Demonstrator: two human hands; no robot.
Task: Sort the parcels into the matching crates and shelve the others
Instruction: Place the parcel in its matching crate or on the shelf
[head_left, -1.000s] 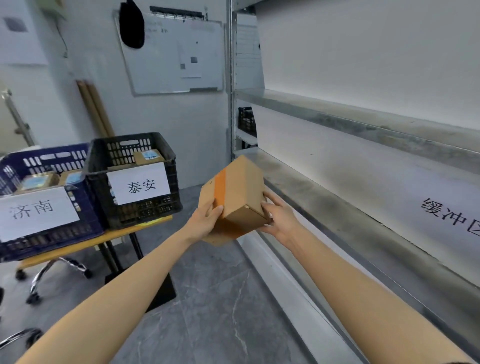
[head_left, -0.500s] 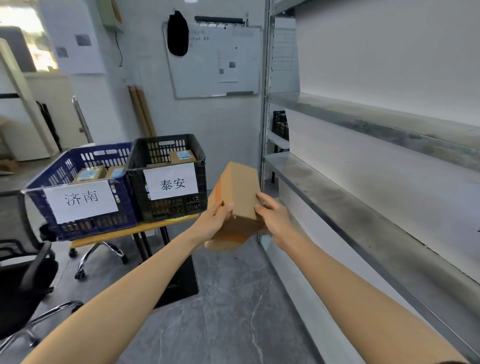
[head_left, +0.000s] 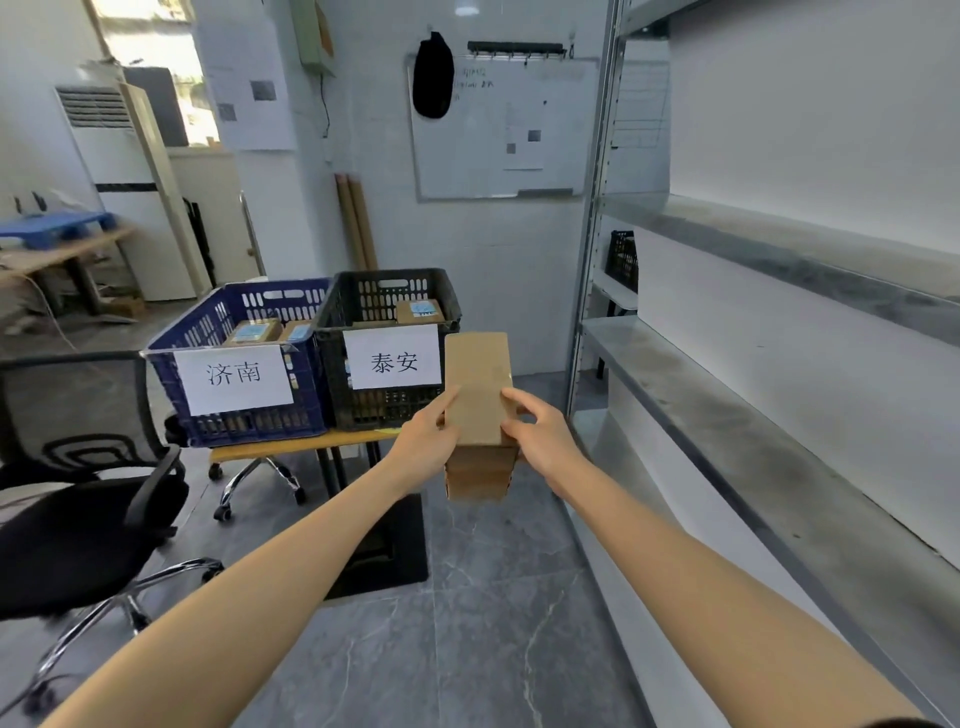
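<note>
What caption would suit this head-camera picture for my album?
A left hand and a right hand grip a cardboard box near a black crate and a blue crate, metal shelf alongside.

The one head-worn camera looks forward and down, close over both outstretched forearms.

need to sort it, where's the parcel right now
Head view, centre: parcel held between left hand and right hand, just right of the black crate.

plain brown parcel (head_left: 478, 395), blue crate (head_left: 239, 364), black crate (head_left: 387, 312)
</note>
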